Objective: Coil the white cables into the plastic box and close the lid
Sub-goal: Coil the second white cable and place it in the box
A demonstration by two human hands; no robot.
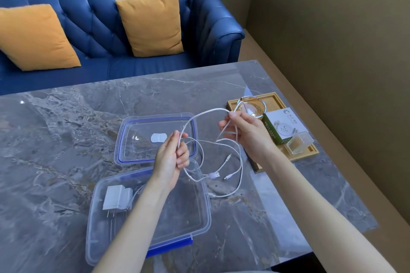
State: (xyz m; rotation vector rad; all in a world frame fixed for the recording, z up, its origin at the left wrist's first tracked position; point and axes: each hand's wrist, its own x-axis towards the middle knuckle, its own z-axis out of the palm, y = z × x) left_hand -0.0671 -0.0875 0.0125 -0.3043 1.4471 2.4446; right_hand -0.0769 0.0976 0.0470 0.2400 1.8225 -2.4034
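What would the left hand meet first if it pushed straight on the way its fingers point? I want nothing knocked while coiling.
Probably the lid lying flat beyond the plastic box. The left hand, gripping the white cable, points up and away over it; its height is unclear, so it may pass above.

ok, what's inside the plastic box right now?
Inside the plastic box, a white charger plug lies at its left end, with a bit of white cord beside it. The left forearm crosses over the box and covers its middle, so anything under it cannot be seen.
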